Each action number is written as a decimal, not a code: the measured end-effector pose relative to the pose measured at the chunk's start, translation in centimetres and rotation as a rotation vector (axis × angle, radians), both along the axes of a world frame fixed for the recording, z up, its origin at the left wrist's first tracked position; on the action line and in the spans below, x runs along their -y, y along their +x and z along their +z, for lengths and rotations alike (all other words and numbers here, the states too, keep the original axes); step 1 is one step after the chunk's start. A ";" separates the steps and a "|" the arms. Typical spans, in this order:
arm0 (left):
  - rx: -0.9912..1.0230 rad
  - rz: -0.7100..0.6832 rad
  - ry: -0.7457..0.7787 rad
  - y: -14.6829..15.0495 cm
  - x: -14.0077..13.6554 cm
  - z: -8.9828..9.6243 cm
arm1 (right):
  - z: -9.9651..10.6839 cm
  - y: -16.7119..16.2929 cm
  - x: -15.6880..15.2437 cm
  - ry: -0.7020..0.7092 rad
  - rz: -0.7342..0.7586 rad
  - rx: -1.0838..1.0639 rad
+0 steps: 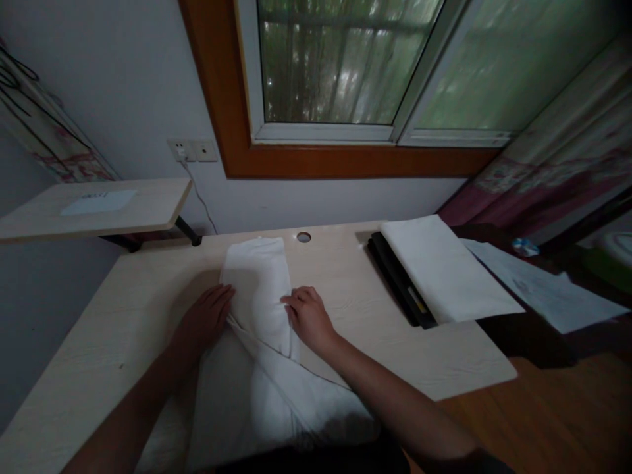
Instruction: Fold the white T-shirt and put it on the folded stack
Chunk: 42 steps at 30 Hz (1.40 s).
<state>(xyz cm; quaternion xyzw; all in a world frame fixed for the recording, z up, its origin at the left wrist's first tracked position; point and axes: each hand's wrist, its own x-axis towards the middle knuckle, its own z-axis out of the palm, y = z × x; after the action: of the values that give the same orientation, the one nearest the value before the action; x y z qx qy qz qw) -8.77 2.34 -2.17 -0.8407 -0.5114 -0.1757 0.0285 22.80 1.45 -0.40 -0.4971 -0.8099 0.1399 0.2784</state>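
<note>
Since steadiness is apparently sought, folded white cloth (259, 280) is touched at opposite edges | left hand (205, 318), right hand (311, 318): grips cannot be told

- The room was dim, its daylight greenish and mottled through the window (345, 72) at top centre.
- A soft shadow lay on the desk (336, 263), left of the left hand (205, 316).
- The white cloth (264, 303) was pale mid-frame — greyer towards the bottom.
- The upper-right corner sank almost to black.
- Wide-angle stretching slanted the window frame (434, 59); the curtain (533, 164) at far right looked soft — smeared, even.
</note>
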 end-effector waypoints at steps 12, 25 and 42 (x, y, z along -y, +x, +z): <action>0.004 -0.045 -0.049 3.9 -7.1 0.3 | -0.4 3.3 -6.3 0.002 -0.169 0.168; 0.019 -0.040 -0.050 4.5 -14.8 0.2 | 0.1 3.3 -12.3 -0.019 -0.264 0.244; 0.004 -0.162 -0.027 6.7 -2.8 0.9 | -1.3 6.8 -6.5 0.091 0.089 0.215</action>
<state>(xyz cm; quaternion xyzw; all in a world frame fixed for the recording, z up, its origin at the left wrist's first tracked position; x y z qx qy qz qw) -2.08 5.12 -1.25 -0.8793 -0.4441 -0.1722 0.0019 29.55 7.99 -1.66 -0.4595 -0.8619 0.0612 0.2058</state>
